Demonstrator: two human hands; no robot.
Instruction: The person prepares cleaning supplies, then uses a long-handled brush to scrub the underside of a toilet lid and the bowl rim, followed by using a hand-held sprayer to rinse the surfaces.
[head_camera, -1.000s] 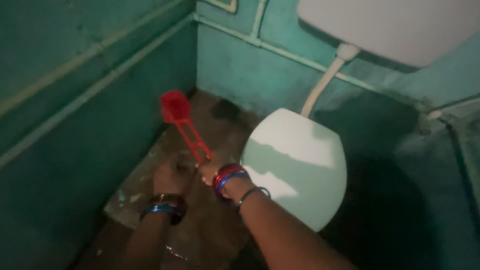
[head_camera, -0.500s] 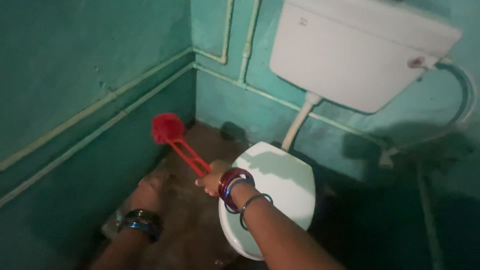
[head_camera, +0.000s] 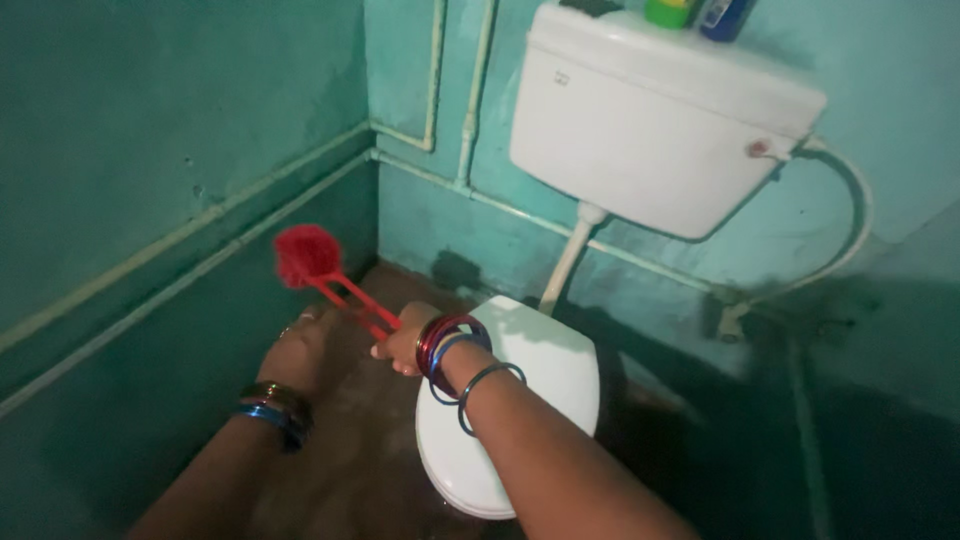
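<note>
Right hand (head_camera: 398, 342) grip closed around the handle end of one red toilet brush (head_camera: 330, 275), bristle head (head_camera: 306, 253) raised and pointed at the left wall, clear of the floor, probably so it touches nothing. Left hand (head_camera: 300, 345) hangs just beside the handle, fingers loosely curled, nothing visibly in it; can't tell if it touches the brush. Bangles on both wrists. One toilet (head_camera: 520, 400), lid down, directly right of the right hand. One white cistern (head_camera: 650, 130) above, two bottles (head_camera: 695, 12) on top, partly cropped.
</note>
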